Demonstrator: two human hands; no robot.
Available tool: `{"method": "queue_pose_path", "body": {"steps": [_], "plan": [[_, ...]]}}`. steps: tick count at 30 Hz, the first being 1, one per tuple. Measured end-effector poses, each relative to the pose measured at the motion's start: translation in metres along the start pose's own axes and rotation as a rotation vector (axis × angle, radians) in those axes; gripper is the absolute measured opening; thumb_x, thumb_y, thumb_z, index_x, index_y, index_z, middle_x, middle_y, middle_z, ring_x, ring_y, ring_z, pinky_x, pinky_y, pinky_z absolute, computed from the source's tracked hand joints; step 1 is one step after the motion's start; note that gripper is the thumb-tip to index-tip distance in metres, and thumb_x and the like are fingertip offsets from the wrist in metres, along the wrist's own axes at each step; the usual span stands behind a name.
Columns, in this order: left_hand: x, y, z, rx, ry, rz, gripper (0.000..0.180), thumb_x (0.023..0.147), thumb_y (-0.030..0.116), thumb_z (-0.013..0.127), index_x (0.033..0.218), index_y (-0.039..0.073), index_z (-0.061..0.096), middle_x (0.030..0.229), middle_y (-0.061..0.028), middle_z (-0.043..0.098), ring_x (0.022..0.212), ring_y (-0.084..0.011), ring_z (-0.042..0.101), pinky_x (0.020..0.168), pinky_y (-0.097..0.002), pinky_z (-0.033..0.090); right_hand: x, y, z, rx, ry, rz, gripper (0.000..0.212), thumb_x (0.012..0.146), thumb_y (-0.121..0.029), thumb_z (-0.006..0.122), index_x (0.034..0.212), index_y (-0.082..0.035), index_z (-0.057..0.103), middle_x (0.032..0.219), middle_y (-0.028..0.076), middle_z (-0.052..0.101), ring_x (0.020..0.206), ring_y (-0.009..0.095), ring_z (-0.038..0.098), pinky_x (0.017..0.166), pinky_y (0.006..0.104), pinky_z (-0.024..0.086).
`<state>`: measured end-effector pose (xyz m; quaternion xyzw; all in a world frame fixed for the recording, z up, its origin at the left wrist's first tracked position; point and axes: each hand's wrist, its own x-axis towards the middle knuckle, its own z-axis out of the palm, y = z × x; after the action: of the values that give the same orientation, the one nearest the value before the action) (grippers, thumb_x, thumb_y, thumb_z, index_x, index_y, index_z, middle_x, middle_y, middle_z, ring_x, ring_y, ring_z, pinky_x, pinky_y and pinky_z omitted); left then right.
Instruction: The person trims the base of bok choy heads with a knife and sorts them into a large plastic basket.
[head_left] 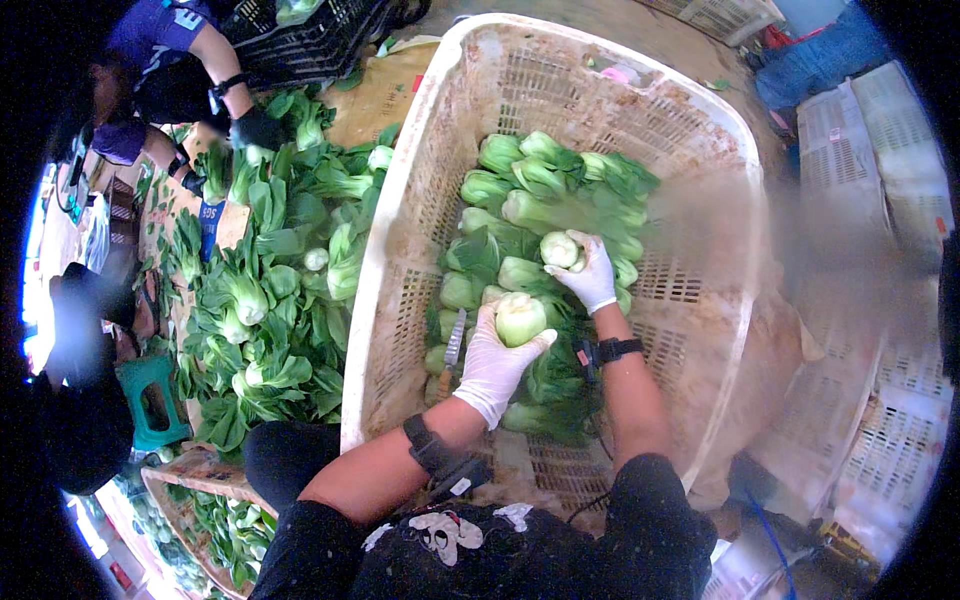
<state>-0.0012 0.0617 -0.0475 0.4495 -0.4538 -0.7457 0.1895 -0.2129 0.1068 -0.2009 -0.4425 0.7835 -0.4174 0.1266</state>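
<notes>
Over the crate (540,62), the left hand (493,368) was curled round a bok choy (522,322); ahead and rightward, the right hand (586,270) gripped another bok choy (558,250), rows of greens (540,178) beyond. Seemingly the laying-in step, calling for gentle lowering.

Smooth cabbage (521,321), matt plastic crate (412,240)

head: left fisheye | looks down | near, above crate (530,75)
</notes>
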Motion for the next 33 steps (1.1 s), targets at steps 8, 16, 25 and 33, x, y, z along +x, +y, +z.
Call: {"method": "queue_pose_path", "body": {"steps": [8,16,25,33], "plan": [[-0.003,0.039,-0.01,0.814,-0.091,0.718,0.076,0.057,0.037,0.085,0.122,0.013,0.053,0.147,-0.0256,0.018,0.137,-0.0355,0.019,0.11,-0.0459,0.018,0.006,-0.097,-0.068,0.486,-0.007,0.146,0.07,0.053,-0.023,0.087,0.112,-0.007,0.055,0.106,0.006,0.056,0.099,0.019,0.055,0.091,0.0322,0.045],[-0.008,0.102,-0.067,0.466,-0.435,0.586,0.079,0.045,0.045,0.088,0.112,0.014,0.063,0.134,-0.0167,0.035,0.127,-0.0356,0.035,0.108,-0.0456,0.026,0.064,-0.132,-0.044,1.027,-0.319,0.439,0.051,0.081,-0.039,0.067,0.117,-0.005,0.059,0.103,0.004,0.067,0.063,0.008,0.054,0.054,0.0223,0.044],[-0.015,0.153,-0.277,-0.411,0.445,0.434,0.06,0.088,0.058,0.042,0.134,0.018,0.043,0.135,-0.0045,0.045,0.125,-0.0232,0.041,0.104,-0.0456,0.032,0.09,-0.013,0.066,-0.481,-0.357,0.321,0.073,0.059,-0.032,0.082,0.121,-0.018,0.046,0.115,0.012,0.052,0.095,0.031,0.061,0.076,0.0428,0.052],[-0.012,0.157,-0.223,0.395,0.631,0.685,0.071,0.088,0.023,0.058,0.146,0.006,0.021,0.147,-0.0153,0.028,0.128,-0.0244,0.037,0.107,-0.0356,0.029,0.028,-0.096,-0.026,0.662,-0.118,0.186,0.088,0.051,-0.027,0.089,0.125,-0.004,0.047,0.122,0.011,0.055,0.111,0.022,0.054,0.098,0.0344,0.043]]}}
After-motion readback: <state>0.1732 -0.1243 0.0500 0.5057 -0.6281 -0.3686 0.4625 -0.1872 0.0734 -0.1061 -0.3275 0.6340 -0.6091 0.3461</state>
